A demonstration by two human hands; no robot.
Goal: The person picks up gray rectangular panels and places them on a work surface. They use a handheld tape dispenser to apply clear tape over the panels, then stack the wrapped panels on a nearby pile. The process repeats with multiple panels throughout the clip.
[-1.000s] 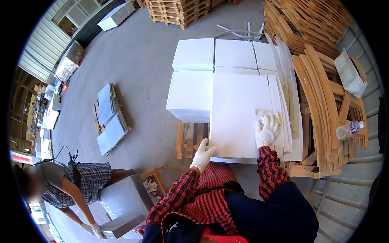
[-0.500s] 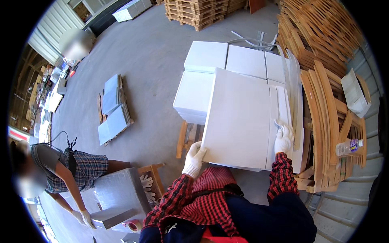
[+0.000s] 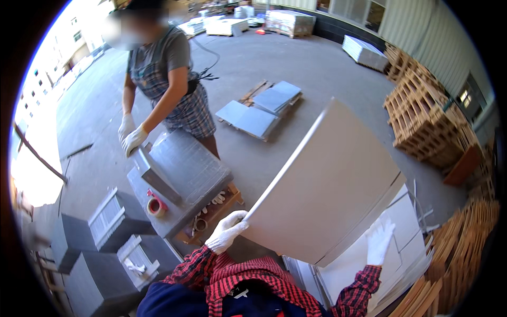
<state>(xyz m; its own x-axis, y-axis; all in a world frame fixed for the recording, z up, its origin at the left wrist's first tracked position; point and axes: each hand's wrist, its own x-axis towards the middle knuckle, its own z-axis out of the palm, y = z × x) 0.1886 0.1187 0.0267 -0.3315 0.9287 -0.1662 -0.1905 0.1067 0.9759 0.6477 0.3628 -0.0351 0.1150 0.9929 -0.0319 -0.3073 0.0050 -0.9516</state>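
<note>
A large white panel (image 3: 325, 185) with a seam near one edge is raised at a tilt in front of me. My left hand (image 3: 227, 232), in a white knit glove, grips its near left corner. My right hand (image 3: 380, 243), gloved the same way, has its fingers stretched out and spread beside the panel's right edge. Beneath that hand lie stacked white panels (image 3: 340, 285). Whether the right palm touches them I cannot tell. The panel hides part of the stack.
At left, a person with gloved hands (image 3: 132, 137) holds a grey metal piece (image 3: 156, 174) over a grey wrapped bench (image 3: 203, 164). A tape roll (image 3: 156, 206) lies there. Grey boxes (image 3: 95, 285) stand nearer. Wooden pallets (image 3: 422, 113) and slats (image 3: 459, 248) line the right.
My view has swung left. The panel has been lifted and tilted off the stack, with my left hand still at its corner. My right hand has come off its right side, fingers spread.
</note>
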